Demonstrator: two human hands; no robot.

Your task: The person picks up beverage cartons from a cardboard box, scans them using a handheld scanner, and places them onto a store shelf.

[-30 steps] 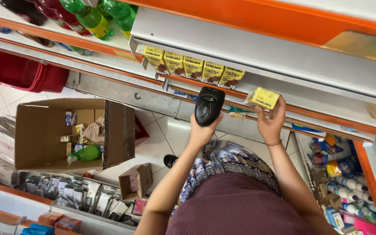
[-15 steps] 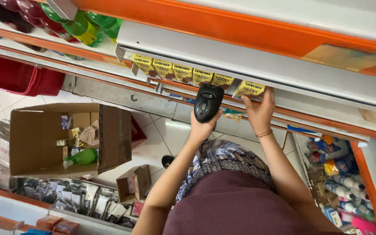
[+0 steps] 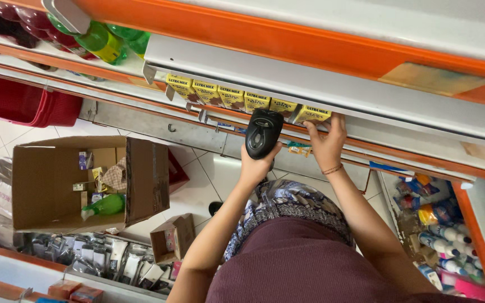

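My left hand (image 3: 256, 163) grips a black handheld scanner (image 3: 263, 132), held up just below a grey shelf (image 3: 332, 90). My right hand (image 3: 326, 143) rests its fingers on a yellow and brown drink carton (image 3: 313, 114) at the right end of a row of several like cartons (image 3: 228, 96) along the shelf's front edge. The two hands are close together, the scanner just left of the carton.
Green and red bottles (image 3: 99, 42) stand on the shelf to the left. An open cardboard box (image 3: 79, 182) with small items sits on the tiled floor, a smaller box (image 3: 176, 237) beside it, red baskets (image 3: 26, 104) further off. Bottles fill a bin (image 3: 442, 224) at the right.
My right hand has carried the carton up and to the left, setting it at the end of the row on the shelf. The scanner hand has stayed close beside it.
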